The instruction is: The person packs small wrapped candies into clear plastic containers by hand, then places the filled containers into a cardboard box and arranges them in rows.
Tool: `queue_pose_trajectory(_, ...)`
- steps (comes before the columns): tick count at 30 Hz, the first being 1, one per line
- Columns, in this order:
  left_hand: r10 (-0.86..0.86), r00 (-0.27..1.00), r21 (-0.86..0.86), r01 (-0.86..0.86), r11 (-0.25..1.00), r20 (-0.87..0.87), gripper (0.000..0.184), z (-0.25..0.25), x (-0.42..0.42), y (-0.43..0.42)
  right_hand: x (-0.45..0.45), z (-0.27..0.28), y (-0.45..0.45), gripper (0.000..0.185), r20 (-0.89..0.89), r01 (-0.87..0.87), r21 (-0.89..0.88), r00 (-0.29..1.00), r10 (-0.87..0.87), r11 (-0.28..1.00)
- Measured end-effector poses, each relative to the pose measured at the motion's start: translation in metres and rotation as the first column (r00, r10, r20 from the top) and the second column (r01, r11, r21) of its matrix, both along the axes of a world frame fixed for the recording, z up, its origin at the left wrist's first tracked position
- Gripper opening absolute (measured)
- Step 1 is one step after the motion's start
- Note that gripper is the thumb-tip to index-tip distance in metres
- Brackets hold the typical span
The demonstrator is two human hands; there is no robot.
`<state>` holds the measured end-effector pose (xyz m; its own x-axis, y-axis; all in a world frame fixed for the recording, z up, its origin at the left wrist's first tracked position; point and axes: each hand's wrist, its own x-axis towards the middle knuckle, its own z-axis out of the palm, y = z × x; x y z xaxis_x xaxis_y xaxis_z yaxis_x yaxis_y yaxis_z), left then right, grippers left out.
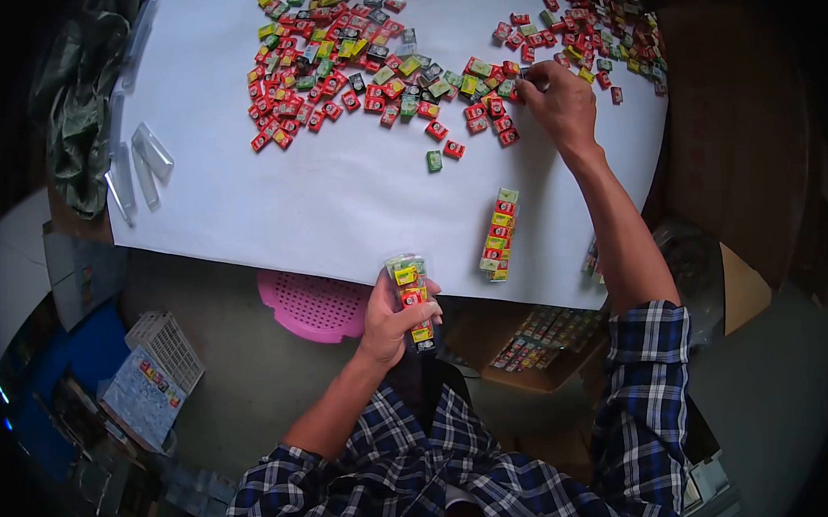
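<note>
My left hand (393,317) is wrapped round a clear plastic case (410,300) at the table's front edge. Small red, yellow, green and black boxes are stacked in a column inside it. Farther forward and to the right, my right hand (558,104) is at the edge of a loose pile of similar small boxes (406,85). Its fingers are curled together, and what lies between them is too small to make out. A filled clear case (500,235) lies on the white tabletop (338,202) between my two arms.
More small boxes (598,29) spread over the far right. Several clear plastic pieces (147,164) lie at the left edge, beside dark green cloth (80,116). Below the table are a pink perforated basket (319,306) and a cardboard box of filled cases (538,345).
</note>
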<state>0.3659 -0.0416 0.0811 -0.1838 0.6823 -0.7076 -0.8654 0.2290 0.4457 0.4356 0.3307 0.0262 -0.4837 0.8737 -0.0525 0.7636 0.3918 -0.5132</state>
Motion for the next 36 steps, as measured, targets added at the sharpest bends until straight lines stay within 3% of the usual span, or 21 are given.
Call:
queue_pose_trajectory(3,-0.047,0.998,0.000,0.047,0.999,-0.031,0.062,-0.004,-0.003,0.005,-0.004,0.002,-0.006,0.024,0.059,-0.016,0.012,0.998,0.015,1.000)
queue_pose_trajectory(6,-0.083,0.996,-0.034,0.082,0.996,-0.036,0.063,0.002,-0.006,0.011,0.006,0.017,-0.018,0.018,-0.234,-0.111,0.102,0.963,0.132,0.989)
queue_pose_trajectory(7,-0.110,0.993,-0.038,0.109,0.993,-0.034,0.063,0.004,-0.008,0.017,0.011,0.024,-0.029,0.018,-0.230,-0.121,0.093,0.963,0.140,0.988)
queue_pose_trajectory(9,-0.138,0.990,-0.034,0.137,0.990,-0.030,0.063,0.009,-0.007,0.025,0.026,0.056,-0.068,0.020,-0.279,-0.329,0.108,0.896,0.346,0.938)
queue_pose_trajectory(11,-0.192,0.980,-0.034,0.191,0.981,-0.051,0.062,0.015,-0.004,0.029,0.043,0.082,-0.109,0.020,-0.319,-0.418,0.058,0.853,0.414,0.906)
queue_pose_trajectory(13,-0.228,0.972,-0.029,0.226,0.974,-0.064,0.061,0.021,0.000,0.034,0.051,0.103,-0.139,0.020,-0.339,-0.518,0.148,0.774,0.536,0.842)
queue_pose_trajectory(16,-0.288,0.945,0.005,0.293,0.956,-0.157,0.058,0.031,0.009,0.042,0.063,0.122,-0.166,0.022,-0.346,-0.556,0.119,0.753,0.559,0.822)
queue_pose_trajectory(25,-0.410,0.891,-0.010,0.416,0.909,-0.197,0.055,0.042,0.031,0.054,0.109,0.141,-0.182,0.027,-0.284,-0.550,0.085,0.786,0.549,0.831)
queue_pose_trajectory(33,-0.494,0.846,-0.013,0.502,0.865,-0.201,0.062,0.045,0.053,0.057,0.141,0.141,-0.201,0.029,-0.347,-0.383,0.038,0.861,0.371,0.923)
queue_pose_trajectory(36,-0.535,0.796,-0.008,0.556,0.831,-0.284,0.063,0.046,0.063,0.060,0.153,0.145,-0.203,0.027,-0.344,-0.394,-0.010,0.865,0.366,0.919)
